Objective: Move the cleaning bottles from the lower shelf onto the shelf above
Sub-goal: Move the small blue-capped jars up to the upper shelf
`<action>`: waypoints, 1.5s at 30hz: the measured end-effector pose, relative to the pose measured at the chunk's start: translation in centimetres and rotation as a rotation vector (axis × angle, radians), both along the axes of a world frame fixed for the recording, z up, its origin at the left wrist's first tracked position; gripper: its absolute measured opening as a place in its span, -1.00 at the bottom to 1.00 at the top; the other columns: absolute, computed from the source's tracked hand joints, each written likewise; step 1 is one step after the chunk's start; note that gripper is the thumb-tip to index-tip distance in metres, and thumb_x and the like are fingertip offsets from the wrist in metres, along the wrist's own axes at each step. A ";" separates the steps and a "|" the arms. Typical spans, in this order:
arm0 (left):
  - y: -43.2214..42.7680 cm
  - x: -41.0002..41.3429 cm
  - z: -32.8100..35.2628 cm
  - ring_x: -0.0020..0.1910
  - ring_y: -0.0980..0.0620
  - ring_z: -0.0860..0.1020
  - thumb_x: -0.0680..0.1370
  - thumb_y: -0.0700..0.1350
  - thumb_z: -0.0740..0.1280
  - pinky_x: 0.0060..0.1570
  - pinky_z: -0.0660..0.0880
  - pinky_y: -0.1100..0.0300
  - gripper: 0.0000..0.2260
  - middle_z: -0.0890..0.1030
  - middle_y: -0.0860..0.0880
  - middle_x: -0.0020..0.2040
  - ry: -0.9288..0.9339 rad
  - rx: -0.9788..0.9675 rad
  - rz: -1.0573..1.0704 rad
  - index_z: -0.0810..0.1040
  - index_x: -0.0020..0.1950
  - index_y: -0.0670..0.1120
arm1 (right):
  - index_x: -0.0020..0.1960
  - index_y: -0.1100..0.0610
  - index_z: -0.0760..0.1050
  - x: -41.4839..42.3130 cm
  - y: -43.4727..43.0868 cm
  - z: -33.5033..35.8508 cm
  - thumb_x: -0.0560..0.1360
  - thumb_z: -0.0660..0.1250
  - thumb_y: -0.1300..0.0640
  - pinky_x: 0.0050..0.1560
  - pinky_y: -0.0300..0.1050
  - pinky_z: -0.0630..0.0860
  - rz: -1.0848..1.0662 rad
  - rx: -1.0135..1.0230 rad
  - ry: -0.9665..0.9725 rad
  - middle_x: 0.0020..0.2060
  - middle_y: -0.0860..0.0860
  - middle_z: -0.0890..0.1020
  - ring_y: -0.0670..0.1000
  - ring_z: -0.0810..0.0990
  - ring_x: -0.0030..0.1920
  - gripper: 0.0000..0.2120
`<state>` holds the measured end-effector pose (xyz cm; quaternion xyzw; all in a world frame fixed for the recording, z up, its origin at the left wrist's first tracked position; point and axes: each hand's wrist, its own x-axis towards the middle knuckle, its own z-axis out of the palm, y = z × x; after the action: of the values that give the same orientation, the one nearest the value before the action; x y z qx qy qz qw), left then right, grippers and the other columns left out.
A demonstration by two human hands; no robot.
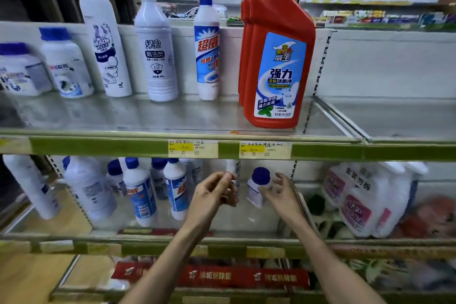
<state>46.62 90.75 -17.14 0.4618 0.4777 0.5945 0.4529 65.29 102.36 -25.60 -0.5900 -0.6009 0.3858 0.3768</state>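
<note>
On the lower shelf (172, 242), my left hand (214, 192) curls its fingers around a tall white bottle (234, 170) whose top is hidden behind the shelf edge. My right hand (281, 195) is spread open, its thumb touching a small white bottle with a dark blue cap (257, 187). Further left on this shelf stand several white bottles with blue caps (138, 195). The upper shelf (123, 116) holds a red bottle (276, 57), a blue-capped bottle (207, 49), a white bottle (155, 49), an orange-capped bottle (103, 39) and two squat jars (66, 64).
Green price rails with yellow tags (265, 150) front each shelf. Wrapped packs of white jugs (365, 195) fill the lower shelf on the right. Red boxes (212, 276) lie on the shelf below. A wire divider (308, 113) bounds the upper shelf to the right of the red bottle.
</note>
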 end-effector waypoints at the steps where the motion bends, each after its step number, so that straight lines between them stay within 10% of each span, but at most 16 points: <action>1: 0.0 0.3 0.0 -0.28 -0.02 0.57 0.64 -0.10 0.26 -0.21 0.56 0.07 -0.79 0.61 -0.06 -0.27 0.005 -0.009 0.006 0.63 0.05 -0.19 | 0.53 0.05 0.18 -0.2 0.9 -0.2 0.40 0.54 -0.05 0.38 0.19 0.41 0.017 -0.015 -0.020 0.44 0.08 0.40 0.14 0.42 0.40 -0.16; 18: -1.5 -0.8 -1.0 -0.29 -0.08 0.55 0.65 -0.13 0.24 -0.20 0.54 0.02 -0.79 0.59 -0.09 -0.27 -0.020 -0.068 0.184 0.62 0.01 -0.20 | 0.33 -0.05 0.39 -1.6 2.5 0.7 0.34 0.58 0.17 0.17 0.03 0.55 0.098 0.096 0.102 0.09 -0.09 0.57 0.02 0.55 0.12 -0.36; 23: -2.8 -1.7 -1.1 -0.29 -0.06 0.56 0.65 -0.12 0.23 -0.23 0.54 0.06 -0.77 0.58 -0.10 -0.25 -0.035 -0.071 0.167 0.61 0.04 -0.23 | 0.29 -0.04 0.41 -2.2 -2.0 3.8 0.47 0.48 0.18 -0.28 0.02 0.69 0.163 0.010 0.382 0.07 -0.03 0.54 0.05 0.62 -0.05 -0.55; 27: -4.4 -3.1 -1.3 -0.26 -0.01 0.58 0.63 -0.09 0.24 -0.17 0.54 0.06 -0.77 0.61 -0.09 -0.22 -0.025 -0.038 0.170 0.62 0.03 -0.21 | 0.29 0.06 0.44 -3.7 -6.2 5.2 0.24 0.49 -0.17 -0.37 -0.09 0.64 0.217 -0.042 0.456 0.02 0.09 0.62 0.01 0.65 -0.13 -0.31; 32: -7.9 -5.8 -1.7 0.06 0.09 0.61 0.47 0.26 0.38 0.02 0.54 0.22 -0.63 0.61 0.09 0.12 0.357 -0.036 0.068 0.53 0.17 0.09 | 0.28 0.10 0.45 -6.9 -10.9 7.2 0.32 0.44 -0.05 -0.44 -0.18 0.57 0.269 -0.025 0.420 -0.08 0.04 0.64 -0.19 0.66 -0.31 -0.43; 37: -11.8 -9.0 -1.4 0.24 0.22 0.47 0.33 0.19 0.50 0.13 0.40 0.43 -0.32 0.48 0.13 0.25 0.557 0.234 0.121 0.41 0.37 0.00 | 0.19 -0.02 0.46 -12.1 -15.1 10.8 0.49 0.47 0.03 -0.43 -0.08 0.60 0.191 0.022 0.428 0.01 0.08 0.64 0.03 0.66 -0.15 -0.68; 41: -15.4 -12.8 0.3 0.26 0.23 0.51 0.38 0.18 0.45 0.15 0.50 0.32 -0.42 0.51 0.18 0.30 0.384 0.251 0.201 0.42 0.37 0.11 | 0.07 -0.15 0.54 -16.5 -18.2 13.6 0.34 0.43 -0.37 -0.04 0.26 0.66 0.203 0.099 0.368 0.02 -0.02 0.67 0.07 0.68 0.02 -0.57; 45: -18.8 -16.9 2.3 0.25 -0.13 0.60 0.51 0.09 0.35 0.12 0.59 -0.01 -0.55 0.63 -0.12 0.26 -0.135 0.149 0.108 0.52 0.35 -0.06 | 0.11 -0.01 0.59 -20.7 -21.0 16.4 0.57 0.32 -0.13 -0.18 0.10 0.66 0.324 0.129 0.482 -0.03 0.05 0.71 0.01 0.65 -0.21 -0.76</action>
<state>29.72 71.92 -14.83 0.4266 0.4246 0.6818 0.4158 44.63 81.32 -9.15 -0.3528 -0.6037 0.5309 0.4788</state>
